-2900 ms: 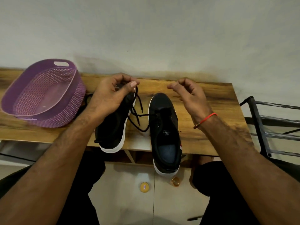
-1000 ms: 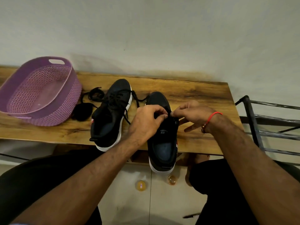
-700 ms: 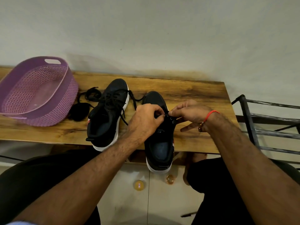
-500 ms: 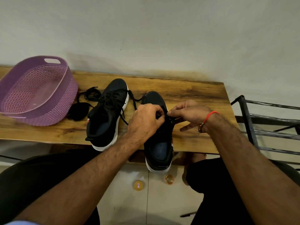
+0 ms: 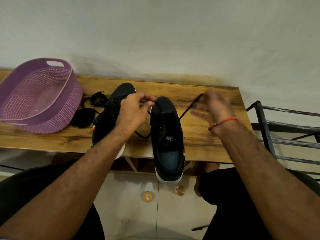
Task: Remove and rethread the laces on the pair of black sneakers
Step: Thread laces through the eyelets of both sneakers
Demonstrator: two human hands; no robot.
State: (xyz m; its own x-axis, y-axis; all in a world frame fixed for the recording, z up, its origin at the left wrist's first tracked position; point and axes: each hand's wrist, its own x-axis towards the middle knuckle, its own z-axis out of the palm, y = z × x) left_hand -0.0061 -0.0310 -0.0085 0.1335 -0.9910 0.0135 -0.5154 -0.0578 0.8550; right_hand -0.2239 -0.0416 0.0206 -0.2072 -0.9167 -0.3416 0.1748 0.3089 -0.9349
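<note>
One purple perforated plastic basket (image 5: 37, 96) with a cut-out handle is seen at the far left of the wooden bench (image 5: 199, 135). Just to its right, at about three o'clock from it, one loose black lace (image 5: 94, 101) lies coiled on the wood, with a dark rounded item (image 5: 84, 117) beside it that cannot be identified.

Two black sneakers with white soles are counted. The left black sneaker (image 5: 107, 122) is partly covered by the left forearm; its laces appear threaded, and its toe points to twelve o'clock. The left hand (image 5: 134, 112) is held over it, with thumb and forefinger pinched on one end of a black lace (image 5: 187, 110) at the toe of the right black sneaker (image 5: 167, 135). That sneaker stands just beside the first, toe at twelve o'clock, heel overhanging the near edge of the bench at six o'clock. A further loop of lace is seen between the two shoes.

The lace is drawn taut from the right side of this sneaker toward two o'clock, up to the right hand (image 5: 213, 108), which is blurred; its fingers look curled about the lace end. One red thread band (image 5: 225, 121) is worn at that wrist.

On the tiled floor below, two small round objects (image 5: 147, 196) are seen. At the far right, one black metal rack (image 5: 284, 135) stands.
</note>
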